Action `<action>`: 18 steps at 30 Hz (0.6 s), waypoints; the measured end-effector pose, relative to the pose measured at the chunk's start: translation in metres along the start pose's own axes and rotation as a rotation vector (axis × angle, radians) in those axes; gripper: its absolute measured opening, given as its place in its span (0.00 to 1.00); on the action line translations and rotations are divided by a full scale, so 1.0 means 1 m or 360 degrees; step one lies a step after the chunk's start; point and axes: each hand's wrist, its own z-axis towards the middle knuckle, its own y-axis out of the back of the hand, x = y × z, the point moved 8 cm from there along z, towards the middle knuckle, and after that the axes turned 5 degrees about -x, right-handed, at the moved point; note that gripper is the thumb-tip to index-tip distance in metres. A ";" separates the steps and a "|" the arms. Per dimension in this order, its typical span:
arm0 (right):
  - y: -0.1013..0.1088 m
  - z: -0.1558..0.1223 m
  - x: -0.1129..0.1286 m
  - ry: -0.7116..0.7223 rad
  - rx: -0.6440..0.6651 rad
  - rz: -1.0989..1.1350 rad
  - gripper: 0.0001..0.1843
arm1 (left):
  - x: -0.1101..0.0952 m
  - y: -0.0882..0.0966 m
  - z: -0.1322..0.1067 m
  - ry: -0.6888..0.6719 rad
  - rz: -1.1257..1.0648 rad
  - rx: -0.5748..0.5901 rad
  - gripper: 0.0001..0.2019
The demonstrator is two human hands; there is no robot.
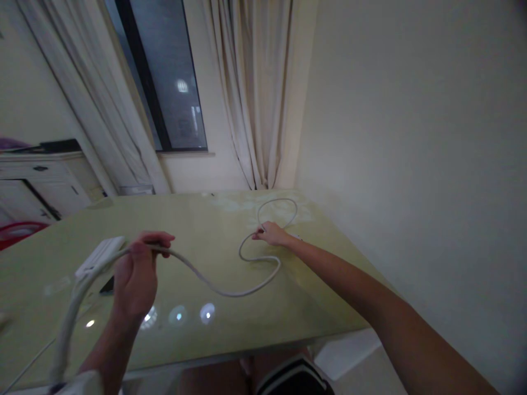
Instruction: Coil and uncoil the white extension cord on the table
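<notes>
A long white cable [230, 291] snakes across the glossy yellow-green table [197, 219]. My left hand [138, 274] is raised above the table's near left part, fingers closed round the cable close to a white power strip [100, 255]. A thick loop of the same cable curves down past my left wrist toward the bottom edge. My right hand [272, 234] reaches far across the table and pinches the cable where it curls into a loop near the far right corner.
A plain wall runs along the table's right edge. Beyond the far edge hang pale curtains [255, 93] beside a dark window [164, 77]. A white cabinet [41, 175] and something red [16, 230] stand at left. A small dark object [107, 285] lies by my left hand.
</notes>
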 end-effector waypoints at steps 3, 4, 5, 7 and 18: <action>0.013 0.001 -0.002 -0.0076 -0.0074 -0.0068 0.15 | 0.000 -0.009 -0.005 0.0230 -0.0489 0.0157 0.21; 0.019 0.001 -0.003 -0.0116 -0.0080 -0.0066 0.14 | -0.003 -0.010 -0.007 0.0283 -0.0584 0.0174 0.20; 0.026 0.001 -0.003 -0.0152 -0.0079 -0.0059 0.12 | -0.008 -0.011 -0.009 0.0328 -0.0656 0.0179 0.19; 0.041 0.000 -0.001 -0.0182 -0.0057 0.0006 0.08 | -0.017 -0.012 -0.012 0.0392 -0.0749 0.0188 0.18; 0.167 -0.011 -0.009 -0.0595 -0.0607 0.0797 0.10 | 0.004 -0.023 0.011 0.0745 -0.0473 0.0298 0.29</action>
